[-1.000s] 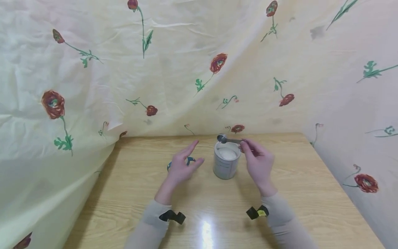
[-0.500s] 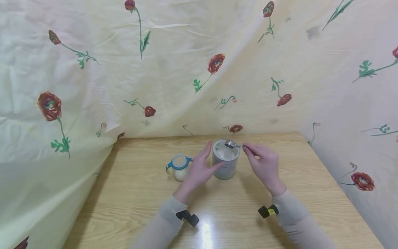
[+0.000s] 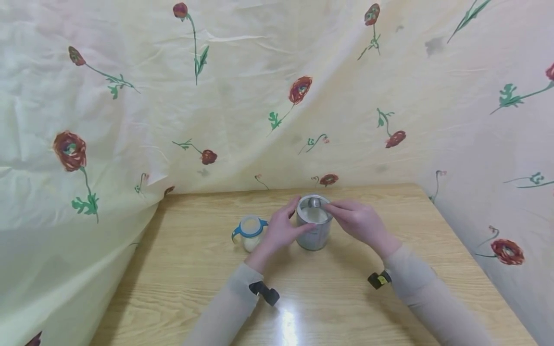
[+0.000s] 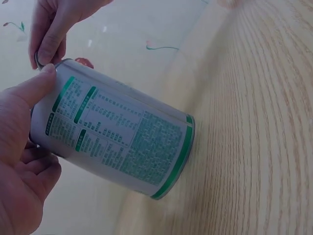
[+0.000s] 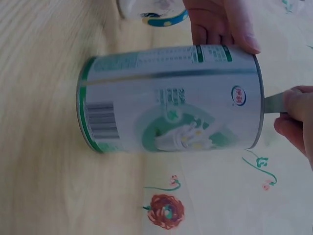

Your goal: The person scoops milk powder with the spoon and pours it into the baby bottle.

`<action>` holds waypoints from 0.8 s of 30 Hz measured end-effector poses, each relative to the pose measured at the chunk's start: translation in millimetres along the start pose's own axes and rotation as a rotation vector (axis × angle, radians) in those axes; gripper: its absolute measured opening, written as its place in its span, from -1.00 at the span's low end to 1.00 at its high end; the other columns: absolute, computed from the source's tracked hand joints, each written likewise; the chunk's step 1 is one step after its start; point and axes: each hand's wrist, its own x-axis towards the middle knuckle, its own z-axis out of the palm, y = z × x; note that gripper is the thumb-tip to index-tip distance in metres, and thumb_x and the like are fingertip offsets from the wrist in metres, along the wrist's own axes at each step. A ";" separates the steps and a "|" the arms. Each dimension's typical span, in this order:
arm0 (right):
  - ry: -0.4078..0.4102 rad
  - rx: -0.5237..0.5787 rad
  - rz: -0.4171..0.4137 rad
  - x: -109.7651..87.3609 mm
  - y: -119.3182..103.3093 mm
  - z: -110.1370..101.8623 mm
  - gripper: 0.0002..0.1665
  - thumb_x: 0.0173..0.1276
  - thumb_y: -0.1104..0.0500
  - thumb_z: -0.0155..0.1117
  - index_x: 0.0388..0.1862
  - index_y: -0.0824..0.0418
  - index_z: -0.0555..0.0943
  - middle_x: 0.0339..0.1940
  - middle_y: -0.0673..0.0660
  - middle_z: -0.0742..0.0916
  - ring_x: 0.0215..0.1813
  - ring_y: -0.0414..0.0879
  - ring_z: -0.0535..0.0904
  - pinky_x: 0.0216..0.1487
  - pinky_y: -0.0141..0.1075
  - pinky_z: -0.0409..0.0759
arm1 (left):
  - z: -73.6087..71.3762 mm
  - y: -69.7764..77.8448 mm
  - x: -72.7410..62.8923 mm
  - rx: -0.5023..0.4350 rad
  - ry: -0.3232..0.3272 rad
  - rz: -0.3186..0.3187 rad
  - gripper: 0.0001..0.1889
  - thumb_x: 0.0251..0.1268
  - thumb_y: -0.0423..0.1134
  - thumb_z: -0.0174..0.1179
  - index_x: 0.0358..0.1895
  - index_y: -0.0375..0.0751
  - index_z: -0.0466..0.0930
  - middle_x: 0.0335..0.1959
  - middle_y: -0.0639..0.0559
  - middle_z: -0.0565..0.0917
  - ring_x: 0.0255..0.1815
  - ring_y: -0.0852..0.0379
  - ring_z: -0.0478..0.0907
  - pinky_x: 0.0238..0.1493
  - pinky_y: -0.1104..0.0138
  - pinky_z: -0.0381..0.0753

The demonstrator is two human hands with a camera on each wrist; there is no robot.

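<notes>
- Spoon [image 3: 314, 203]: only partly visible. Its bowl is inside the mouth of the can [image 3: 314, 237], and whether it touches the white powder [image 3: 313, 215] I cannot tell. The head view hides most of its handle behind the fingers.
- The small print on the can is too blurred for reading in the left wrist view.
- The right hand [image 3: 358, 220], at the right side of the can's rim, pinches the spoon's flat handle between thumb and curled fingers, with no visible gap. The handle comes out over the rim, just beside these fingertips.
- The left hand [image 3: 282, 231] is spread around the left side of the can, as wide as the can between them; thumb and bent fingers hold it close below the rim.
- The can stands upright on the wooden table [image 3: 346, 302].
- Left of the can is a cup [image 3: 251, 229] with blue handles; the left hand stands between them and covers part of the cup. The right wrist view cuts it off.
- Behind the can hangs a flowered cloth [image 3: 242, 96].
</notes>
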 end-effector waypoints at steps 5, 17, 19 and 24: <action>-0.112 -0.037 -0.110 10.8 4.2 -3.1 -0.44 -0.08 0.60 0.59 -0.02 0.33 0.83 -0.17 0.20 0.86 -0.22 0.06 0.83 -0.27 -0.12 0.84 | -0.4 -0.3 1.7 -0.067 -0.006 -0.021 0.00 0.25 0.08 0.58 0.68 -0.12 0.27 0.64 -0.04 0.36 0.57 -0.04 0.40 0.49 0.20 0.49; -0.318 -0.078 -0.214 23.1 7.6 0.7 -0.48 -0.08 0.59 0.59 -0.10 0.24 0.85 -0.21 0.12 0.86 -0.20 0.00 0.82 -0.17 -0.21 0.84 | 2.0 -1.2 3.9 -0.112 0.007 -0.076 -0.05 0.18 0.05 0.63 0.63 -0.02 0.40 0.58 0.09 0.44 0.51 -0.01 0.47 0.46 0.18 0.53; -0.334 -0.074 -0.207 24.4 8.2 0.9 -0.50 -0.07 0.58 0.61 -0.12 0.25 0.85 -0.23 0.12 0.86 -0.22 0.00 0.82 -0.21 -0.23 0.84 | 1.5 -1.6 3.7 -0.112 0.007 -0.073 -0.05 0.18 0.07 0.63 0.63 -0.01 0.39 0.58 0.10 0.44 0.51 -0.01 0.47 0.46 0.19 0.52; -0.367 -0.047 -0.179 29.0 9.8 0.3 -0.58 -0.01 0.56 0.62 -0.15 0.27 0.86 -0.28 0.15 0.86 -0.27 0.00 0.82 -0.28 -0.25 0.83 | -0.9 -3.7 3.6 -0.105 0.003 -0.038 -0.04 0.20 0.09 0.61 0.64 -0.08 0.37 0.57 0.04 0.45 0.50 0.01 0.48 0.44 0.23 0.53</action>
